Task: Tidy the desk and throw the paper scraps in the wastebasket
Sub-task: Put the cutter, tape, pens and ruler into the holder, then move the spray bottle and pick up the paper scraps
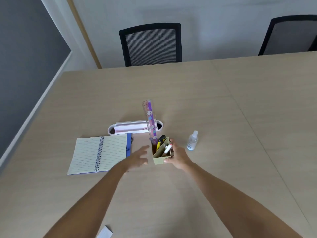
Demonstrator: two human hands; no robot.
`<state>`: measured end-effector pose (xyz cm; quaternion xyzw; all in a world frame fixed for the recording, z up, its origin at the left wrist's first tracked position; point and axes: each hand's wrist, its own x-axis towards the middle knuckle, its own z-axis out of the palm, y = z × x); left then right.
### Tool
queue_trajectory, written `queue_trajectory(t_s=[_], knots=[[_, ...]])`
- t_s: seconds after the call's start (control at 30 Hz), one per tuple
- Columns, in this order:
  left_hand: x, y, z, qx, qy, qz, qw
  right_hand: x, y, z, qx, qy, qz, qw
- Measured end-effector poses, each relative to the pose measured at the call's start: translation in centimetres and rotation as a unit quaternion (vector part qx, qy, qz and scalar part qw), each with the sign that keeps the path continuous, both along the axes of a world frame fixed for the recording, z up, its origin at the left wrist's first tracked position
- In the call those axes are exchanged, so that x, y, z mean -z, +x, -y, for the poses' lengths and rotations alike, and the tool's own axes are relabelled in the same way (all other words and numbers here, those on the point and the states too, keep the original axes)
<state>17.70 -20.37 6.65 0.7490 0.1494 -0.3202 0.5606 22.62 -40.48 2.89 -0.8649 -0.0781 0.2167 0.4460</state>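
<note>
The holder [162, 154] stands in the middle of the tabletop [223, 117], with the ruler [151, 119], a cutter [160, 140] and a pen [167, 148] inside. Your right hand [178, 158] has its grip pressed around the holder's right side. Your left hand [137, 159] is spread, just beside its left wall, not touching. You seem to be placing the holder; next, the open notebook [99, 154] needs closing, and the paper scrap [104, 232] at the near edge waits for the wastebasket, which is not in view.

1. The right hand [177, 156] grips the olive pen holder [162, 154] on the tabletop [223, 117] — ruler [150, 120], cutter [160, 140] and marker [167, 148] stand inside.
2. The left hand [137, 158] hovers spread beside it.
3. An open notebook [99, 154] lies left — a spray bottle [193, 140] stands right.
</note>
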Motion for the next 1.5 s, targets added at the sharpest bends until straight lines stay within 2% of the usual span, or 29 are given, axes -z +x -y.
queue_trajectory(t_s=[0.03,0.13,0.2,0.4,0.67,0.8,0.87,0.93,1.0,1.07,1.1,1.17,1.2,1.27,1.33,1.5], knots=[[1.0,-0.2,0.4,-0.015,-0.028,-0.022,0.999,0.1,0.3,-0.6,0.005,0.002,-0.002,1.000],[2.6,0.5,0.5,-0.138,-0.142,-0.034,0.980,0.5,1.6,-2.5,0.027,0.013,-0.015,0.999],[2.9,1.7,-0.2,-0.179,-0.148,-0.018,0.972,0.7,2.8,-3.7,0.037,0.010,-0.019,0.999],[2.9,5.0,-2.2,-0.207,-0.146,0.014,0.967,0.7,6.2,-6.7,0.021,-0.008,0.005,1.000],[3.0,6.2,-3.0,-0.211,-0.146,0.023,0.966,0.9,7.1,-7.8,0.022,-0.020,-0.001,1.000],[3.3,5.7,-2.6,-0.221,-0.140,0.025,0.965,-1.2,6.1,-7.4,-0.017,-0.053,0.002,0.998],[3.9,5.2,-2.2,-0.259,-0.096,0.022,0.961,-3.1,5.4,-6.6,-0.045,-0.102,0.043,0.993],[4.6,4.1,-0.8,-0.246,0.051,0.054,0.967,-5.0,4.5,-5.2,-0.023,-0.075,0.127,0.989],[5.2,1.7,2.0,-0.222,0.198,0.128,0.946,-6.3,3.5,-3.1,0.051,-0.008,0.235,0.971],[6.8,-1.1,5.2,-0.136,0.259,0.200,0.935,-6.8,2.5,-0.1,0.137,0.007,0.341,0.930],[7.6,-2.3,6.6,-0.057,0.293,0.211,0.931,-6.7,2.0,1.6,0.180,0.004,0.355,0.918],[10.0,-4.2,7.9,0.093,0.378,0.193,0.901,-5.9,1.3,4.9,0.258,-0.016,0.294,0.920],[11.0,-4.8,7.8,0.127,0.411,0.195,0.882,-5.2,1.2,6.1,0.275,-0.041,0.238,0.931],[12.0,-5.5,7.2,0.138,0.440,0.215,0.861,-3.6,0.9,7.5,0.245,-0.072,0.111,0.960],[12.6,-5.8,6.7,0.144,0.457,0.228,0.848,-2.1,1.0,7.8,0.196,-0.067,0.029,0.978],[12.9,-6.3,6.8,0.128,0.475,0.245,0.835,-0.4,3.7,5.4,0.155,-0.077,0.065,0.983]])
